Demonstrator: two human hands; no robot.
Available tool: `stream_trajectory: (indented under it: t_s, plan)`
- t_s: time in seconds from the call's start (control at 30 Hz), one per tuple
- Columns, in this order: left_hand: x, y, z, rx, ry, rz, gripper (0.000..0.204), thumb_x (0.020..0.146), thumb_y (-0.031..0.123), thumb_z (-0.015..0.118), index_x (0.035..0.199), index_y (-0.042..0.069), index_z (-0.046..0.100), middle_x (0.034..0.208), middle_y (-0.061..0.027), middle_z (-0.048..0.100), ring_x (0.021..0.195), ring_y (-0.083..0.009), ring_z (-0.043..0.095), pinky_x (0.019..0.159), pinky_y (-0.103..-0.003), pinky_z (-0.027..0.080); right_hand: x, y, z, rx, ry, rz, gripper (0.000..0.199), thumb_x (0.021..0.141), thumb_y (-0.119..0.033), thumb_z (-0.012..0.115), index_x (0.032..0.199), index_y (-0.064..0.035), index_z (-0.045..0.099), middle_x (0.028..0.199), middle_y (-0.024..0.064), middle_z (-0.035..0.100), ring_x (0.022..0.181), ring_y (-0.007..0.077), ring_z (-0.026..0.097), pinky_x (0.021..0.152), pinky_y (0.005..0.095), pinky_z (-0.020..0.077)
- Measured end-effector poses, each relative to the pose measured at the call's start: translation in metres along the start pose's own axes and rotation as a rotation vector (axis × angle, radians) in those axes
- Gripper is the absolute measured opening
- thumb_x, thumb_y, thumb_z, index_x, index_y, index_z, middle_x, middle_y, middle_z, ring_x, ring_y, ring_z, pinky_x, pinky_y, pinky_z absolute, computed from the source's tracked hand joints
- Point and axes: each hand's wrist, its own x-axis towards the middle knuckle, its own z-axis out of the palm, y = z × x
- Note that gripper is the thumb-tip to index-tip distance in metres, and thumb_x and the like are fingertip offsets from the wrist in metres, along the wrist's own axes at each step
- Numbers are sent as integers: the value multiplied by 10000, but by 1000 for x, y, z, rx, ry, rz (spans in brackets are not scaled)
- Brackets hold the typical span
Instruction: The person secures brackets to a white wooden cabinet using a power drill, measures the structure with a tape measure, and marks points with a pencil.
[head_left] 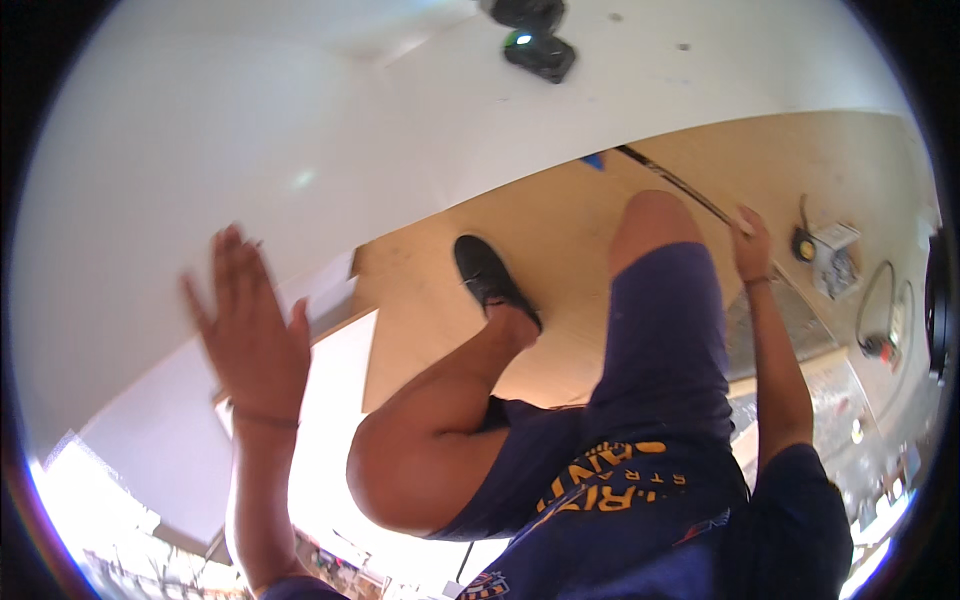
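Note:
My left hand [255,325] has its fingers stretched out, palm toward a large white panel [250,130]. Whether it touches the panel I cannot tell. At the right, my right hand [752,245] is closed round the near end of a thin dark rod [675,183] with pale markings. The rod slants away to the upper left, and its far end reaches the panel's edge. Beside that far end a small blue piece [595,160] shows, partly hidden by the panel.
On the tan wooden surface [560,250] rests my black shoe [488,272]. To the right lie a black and yellow tape measure [803,245], a small box of metal pieces [838,262] and a power strip with a cable [885,345]. A black device with a green light [540,55] is on the panel.

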Motion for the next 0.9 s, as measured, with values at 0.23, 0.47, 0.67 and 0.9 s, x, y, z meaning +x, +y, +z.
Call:
stream_trajectory:
  t_s: [0.23, 0.47, 0.67, 0.9]
  plan:
    - [5, 42, 55, 315, -103, 202, 740, 860, 314, 656, 1404, -113, 393, 1527, -216, 345, 1460, -335, 252, 1220, -445, 184, -19, 67, 42, -304, -69, 26, 555, 883, -233, 646, 1385, -51, 493, 1410, 193, 494, 1317, 364, 451, 1086, 426, 384]
    - [26, -8, -2, 309, -142, 40, 714, 894, 441, 599, 1472, 72, 401, 1548, -47, 378, 1461, -160, 276, 1196, -541, 164, -79, 180, 138, -1176, -332, -156, 818, 900, -501, 602, 1540, -128, 255, 1600, 166, 208, 1468, 402, 185, 1167, 554, 220]
    - [14, -10, -7, 315, -77, 141, 636, 884, 349, 652, 1430, 95, 449, 1526, -87, 393, 1455, -237, 291, 1192, -503, 222, -94, 121, 129, -1061, -332, 33, 844, 898, -536, 585, 1550, -144, 219, 1609, 162, 162, 1475, 403, 143, 1161, 582, 193]
    - [34, -19, -25, 285, -223, 261, 547, 887, 276, 662, 1366, 76, 491, 1529, -80, 381, 1454, -247, 290, 1191, -492, 245, -101, 109, 130, -1059, -334, 54, 875, 895, -578, 565, 1560, -162, 176, 1620, 158, 109, 1484, 404, 95, 1154, 615, 162]
